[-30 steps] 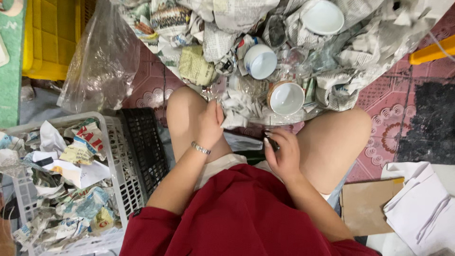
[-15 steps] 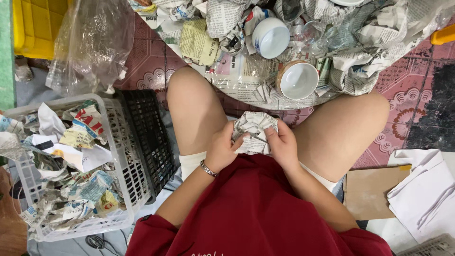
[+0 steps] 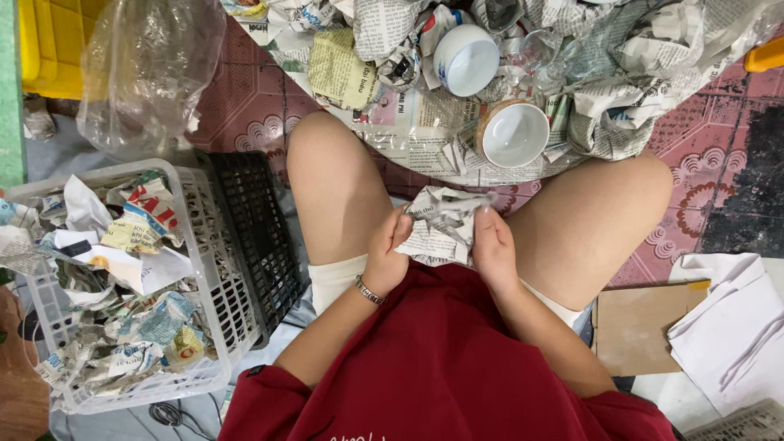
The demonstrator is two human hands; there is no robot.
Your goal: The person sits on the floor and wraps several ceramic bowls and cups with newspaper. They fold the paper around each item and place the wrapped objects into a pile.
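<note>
- The fingers of the left hand (image 3: pixel 385 255) are curled and pinch the left edge of a crumpled newspaper bundle (image 3: pixel 441 224)
- The right hand (image 3: pixel 492 249) is closed on the bundle's right side, thumb on top
- The bundle sits in the lap, between the two bare knees, just above the red shirt (image 3: pixel 441 359)
- What is inside the paper cannot be seen, so it is wise to peel slowly and keep it low over the lap, in case something breakable is inside
- Two white bowls (image 3: pixel 514 135) lie just ahead on spread newspaper (image 3: pixel 425 131)
- A white basket (image 3: pixel 208 269) full of paper scraps stands on the person's left, with a clear plastic bag (image 3: pixel 147 65) behind it
</note>
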